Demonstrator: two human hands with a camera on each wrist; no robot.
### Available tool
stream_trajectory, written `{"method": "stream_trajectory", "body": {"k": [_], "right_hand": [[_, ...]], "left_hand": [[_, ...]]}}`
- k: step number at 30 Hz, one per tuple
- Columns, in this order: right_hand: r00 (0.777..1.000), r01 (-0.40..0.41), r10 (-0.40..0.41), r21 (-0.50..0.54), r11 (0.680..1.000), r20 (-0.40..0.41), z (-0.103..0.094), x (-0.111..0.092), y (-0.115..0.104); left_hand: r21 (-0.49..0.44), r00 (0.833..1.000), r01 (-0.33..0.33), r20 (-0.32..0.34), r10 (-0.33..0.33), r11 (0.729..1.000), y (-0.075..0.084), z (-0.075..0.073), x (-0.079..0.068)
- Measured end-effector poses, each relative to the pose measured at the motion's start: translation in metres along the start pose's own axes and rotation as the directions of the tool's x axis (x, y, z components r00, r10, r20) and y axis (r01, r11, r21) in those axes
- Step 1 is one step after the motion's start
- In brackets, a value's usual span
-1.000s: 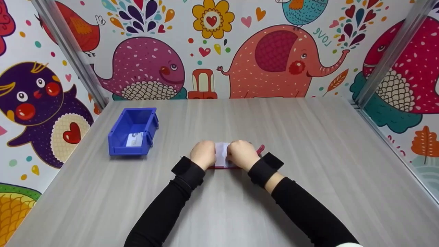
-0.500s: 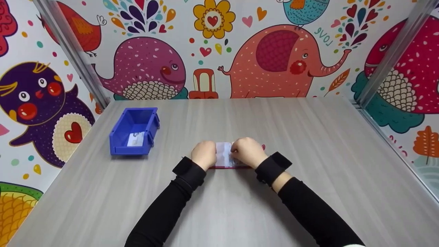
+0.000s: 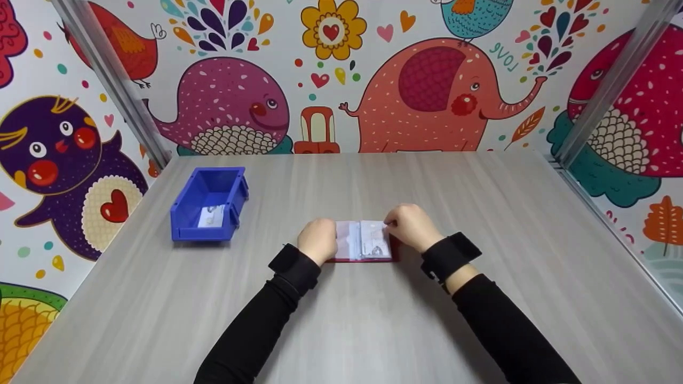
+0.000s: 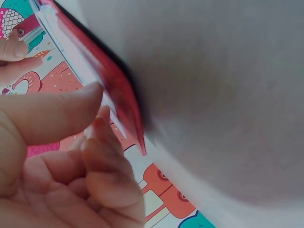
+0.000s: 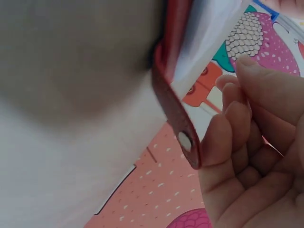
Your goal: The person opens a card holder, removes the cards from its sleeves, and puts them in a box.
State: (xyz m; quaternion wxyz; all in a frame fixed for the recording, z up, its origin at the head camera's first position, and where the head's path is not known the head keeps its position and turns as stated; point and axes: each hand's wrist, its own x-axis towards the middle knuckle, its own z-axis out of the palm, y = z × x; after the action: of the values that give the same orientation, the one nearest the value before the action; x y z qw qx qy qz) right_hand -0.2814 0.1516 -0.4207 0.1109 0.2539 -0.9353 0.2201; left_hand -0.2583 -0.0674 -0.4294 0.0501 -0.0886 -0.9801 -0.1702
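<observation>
A red card holder (image 3: pixel 395 250) with clear plastic sleeves (image 3: pixel 348 240) lies spread on the table. On its right-hand side, a pale printed card (image 3: pixel 375 239) shows in a sleeve. My left hand (image 3: pixel 318 241) pinches the holder's left edge; in the left wrist view the thumb (image 4: pixel 85 107) lies over the pages, by the red cover (image 4: pixel 121 90). My right hand (image 3: pixel 413 228) is at the upper right corner of the card. In the right wrist view its fingers are loosely bent beside the page edge, nothing visible between them. A snap strap (image 5: pixel 175 114) sticks out from the cover, close to those fingers.
A blue plastic bin (image 3: pixel 200 234) stands at the table's left, with a white printed piece (image 3: pixel 212 216) inside. Cartoon-printed walls (image 3: pixel 331 69) enclose the back and sides of the grey table (image 3: pixel 341 330).
My right hand has moved right, from the middle of the card holder to its right edge, uncovering the printed card. My left hand has stayed at the left edge.
</observation>
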Motion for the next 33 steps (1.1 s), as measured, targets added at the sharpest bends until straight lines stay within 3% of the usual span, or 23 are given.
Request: {"method": "stream_trajectory", "body": {"k": [7,33], "right_hand": [[0.999,-0.033,0.034,-0.022,0.999,0.034,0.0039,-0.0047,0.008],[0.997,-0.029,0.033,-0.056,0.998,0.067,0.0073,-0.0051,0.0055]], "left_hand": [[0.0,1.0,-0.004,0.001,0.004,1.0,0.0005,-0.001,-0.0009],[0.014,0.999,-0.033,-0.016,0.033,0.999,-0.0012,0.0014,-0.0005]]}}
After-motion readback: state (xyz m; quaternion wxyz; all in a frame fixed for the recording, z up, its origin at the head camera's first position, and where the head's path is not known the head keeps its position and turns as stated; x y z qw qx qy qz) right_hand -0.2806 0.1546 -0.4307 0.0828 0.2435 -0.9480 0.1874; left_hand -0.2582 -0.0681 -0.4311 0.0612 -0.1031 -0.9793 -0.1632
